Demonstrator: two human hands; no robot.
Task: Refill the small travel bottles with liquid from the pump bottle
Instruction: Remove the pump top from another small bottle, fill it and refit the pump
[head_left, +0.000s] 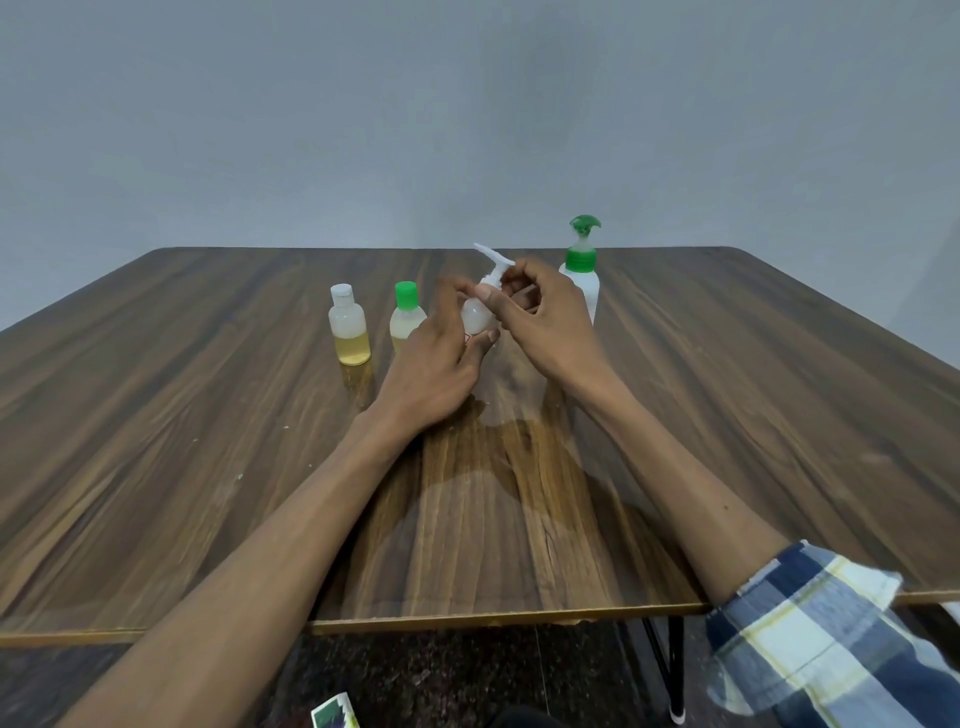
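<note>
A dark wood-grain table (208, 415) stands before a grey wall. Mid-table, the left hand (436, 358) grips a small translucent bottle (477, 317); the right hand (540, 317) pinches its white pump head (493, 262). A tall green-pump bottle (582, 280) stands just right; two small capped bottles with yellow liquid (349, 327) stand left.

A plain grey-blue wall (467, 104) fills the back; before it stands a dark wood-grain table (156, 415) — glossy, light-edged — on thin black legs (675, 670); below, dark speckled floor (441, 675).
</note>
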